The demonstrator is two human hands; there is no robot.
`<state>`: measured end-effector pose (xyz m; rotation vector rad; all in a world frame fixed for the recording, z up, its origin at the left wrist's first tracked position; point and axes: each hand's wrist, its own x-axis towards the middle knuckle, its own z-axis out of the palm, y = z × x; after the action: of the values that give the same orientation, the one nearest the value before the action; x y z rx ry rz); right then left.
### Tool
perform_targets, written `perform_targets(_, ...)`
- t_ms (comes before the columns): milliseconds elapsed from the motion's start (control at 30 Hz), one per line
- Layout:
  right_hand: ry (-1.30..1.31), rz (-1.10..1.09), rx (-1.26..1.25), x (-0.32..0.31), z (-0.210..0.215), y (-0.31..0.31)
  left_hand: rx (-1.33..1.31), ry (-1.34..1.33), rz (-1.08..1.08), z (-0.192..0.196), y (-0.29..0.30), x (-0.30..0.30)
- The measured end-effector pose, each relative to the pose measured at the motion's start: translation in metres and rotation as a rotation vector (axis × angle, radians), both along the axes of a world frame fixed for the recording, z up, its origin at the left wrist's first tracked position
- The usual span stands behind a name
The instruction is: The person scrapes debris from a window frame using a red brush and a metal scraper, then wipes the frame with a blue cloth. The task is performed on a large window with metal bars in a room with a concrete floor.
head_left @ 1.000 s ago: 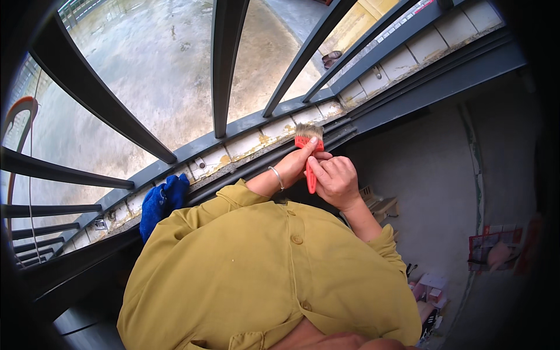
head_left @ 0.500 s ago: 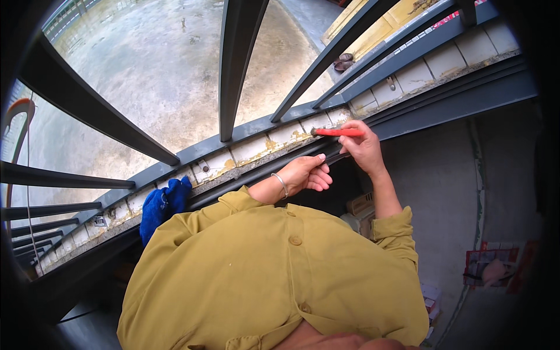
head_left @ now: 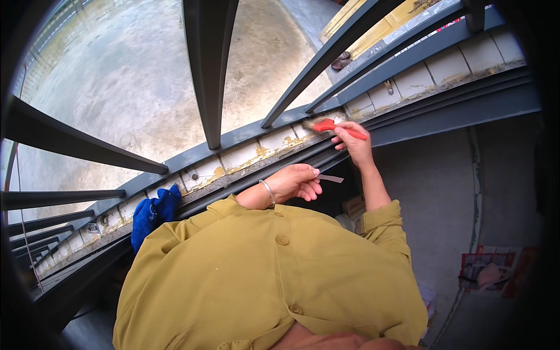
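At the far tiled sill [head_left: 256, 153], right hand [head_left: 352, 142] grips a red-handled brush [head_left: 332, 126], brushing debris; left hand [head_left: 297, 182] pinches a thin blade [head_left: 330, 178]. Scraping plausibly follows.

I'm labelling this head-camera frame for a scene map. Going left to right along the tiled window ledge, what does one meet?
Blue cloth → left hand → thin flat blade held by it → right hand gripping the red-handled brush on the ledge.
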<state>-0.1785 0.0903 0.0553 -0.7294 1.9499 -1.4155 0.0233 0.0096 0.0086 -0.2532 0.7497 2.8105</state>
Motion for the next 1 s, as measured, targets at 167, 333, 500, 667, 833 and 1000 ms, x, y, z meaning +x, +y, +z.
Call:
perform_targets(167,0.163,-0.158,-0.015,-0.030,-0.006,0.000,-0.002,0.003,0.007,-0.002,-0.002,0.000)
perform_targets(333,1.168,0.007,-0.094,-0.031,-0.017,0.007,-0.035,0.003,-0.005,-0.001,-0.002,-0.002)
perform_targets(500,1.228,-0.037,0.029,0.006,0.013,0.011,-0.047,0.000,0.008,-0.001,-0.002,0.000)
perform_targets(667,1.001,-0.011,0.068,0.011,0.012,0.009,-0.051,-0.006,0.016,0.001,-0.001,0.000)
perform_targets(833,1.131,-0.150,-0.027,-0.013,-0.031,-0.006,-0.076,-0.010,0.019,0.001,0.001,0.002)
perform_targets(1000,1.406,-0.098,0.136,-0.001,-0.027,-0.006,-0.097,0.007,0.017,-0.002,0.003,0.000)
